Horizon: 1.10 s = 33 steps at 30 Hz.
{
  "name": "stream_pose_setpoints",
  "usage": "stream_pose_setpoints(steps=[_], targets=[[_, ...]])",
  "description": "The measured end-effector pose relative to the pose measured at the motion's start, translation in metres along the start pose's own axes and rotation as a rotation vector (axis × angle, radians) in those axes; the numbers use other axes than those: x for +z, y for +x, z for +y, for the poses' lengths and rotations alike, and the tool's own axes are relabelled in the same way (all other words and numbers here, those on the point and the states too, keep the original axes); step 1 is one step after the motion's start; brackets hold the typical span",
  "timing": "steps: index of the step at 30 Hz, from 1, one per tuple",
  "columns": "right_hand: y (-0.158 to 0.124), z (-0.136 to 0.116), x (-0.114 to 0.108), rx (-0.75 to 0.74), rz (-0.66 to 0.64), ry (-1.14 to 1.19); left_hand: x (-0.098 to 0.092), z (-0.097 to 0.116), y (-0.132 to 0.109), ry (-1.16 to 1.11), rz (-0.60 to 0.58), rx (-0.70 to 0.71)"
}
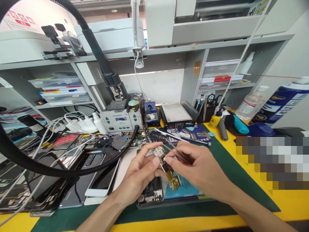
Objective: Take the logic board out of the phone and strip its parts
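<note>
- Two hands are at work: your left hand (141,170) has the circuit board (159,152) pinched between thumb and fingers, with no gap left.
- Your right hand (199,162) has its fingers curled closely round metal tweezers (184,157), its thumb tip at the board's edge; you cannot tell how far apart the tweezer tips are.
- The board sits tilted in front of you, above the bench (263,201), with a pale perforated metal piece on its face, small dark parts, and a gold-yellow flex strip (173,181) dangling from the lower end.
- Just beneath your left hand, and partly hidden by it, lies a dark phone housing (154,193); beside it a blue sheet (181,190) shows under your hands.
- To your left, a white phone (98,190) lies near a pile of phone parts crossed by white cables.
- A black hose (72,173) loops across your left side, in front of that pile, to the grey station (120,121).
- Farther right stand a yellow bottle (214,120) and a clear bottle (252,104).
</note>
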State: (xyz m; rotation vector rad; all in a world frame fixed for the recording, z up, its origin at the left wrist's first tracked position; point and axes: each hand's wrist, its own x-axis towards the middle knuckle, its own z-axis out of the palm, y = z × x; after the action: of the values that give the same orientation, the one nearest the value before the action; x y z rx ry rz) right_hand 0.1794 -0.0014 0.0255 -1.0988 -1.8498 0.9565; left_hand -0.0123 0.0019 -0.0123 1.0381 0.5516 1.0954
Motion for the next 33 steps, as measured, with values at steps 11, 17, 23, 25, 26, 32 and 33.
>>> stream_pose_setpoints(steps=[11, 17, 23, 25, 26, 32, 33], targets=[[0.005, -0.005, -0.013, 0.166, 0.016, 0.216, -0.003, 0.001, -0.001, -0.014, -0.047, -0.015], [0.01, 0.0, -0.025, 0.202, 0.101, 0.265, -0.008, 0.012, -0.004, 0.203, -0.014, 0.033], [0.019, 0.004, -0.03, 0.262, 0.126, 0.393, 0.001, 0.003, -0.005, 0.533, -0.074, 0.083], [0.02, 0.007, -0.032, 0.275, 0.119, 0.432, 0.007, 0.001, -0.005, 0.761, -0.061, 0.099], [0.02, 0.008, -0.033, 0.28, 0.114, 0.448, 0.009, 0.001, -0.004, 0.864, -0.048, 0.105], [0.018, 0.009, -0.035, 0.294, 0.088, 0.503, 0.01, 0.005, -0.004, 1.087, -0.027, 0.144], [0.018, 0.009, -0.034, 0.296, 0.086, 0.508, 0.01, 0.005, -0.004, 1.079, -0.029, 0.155]])
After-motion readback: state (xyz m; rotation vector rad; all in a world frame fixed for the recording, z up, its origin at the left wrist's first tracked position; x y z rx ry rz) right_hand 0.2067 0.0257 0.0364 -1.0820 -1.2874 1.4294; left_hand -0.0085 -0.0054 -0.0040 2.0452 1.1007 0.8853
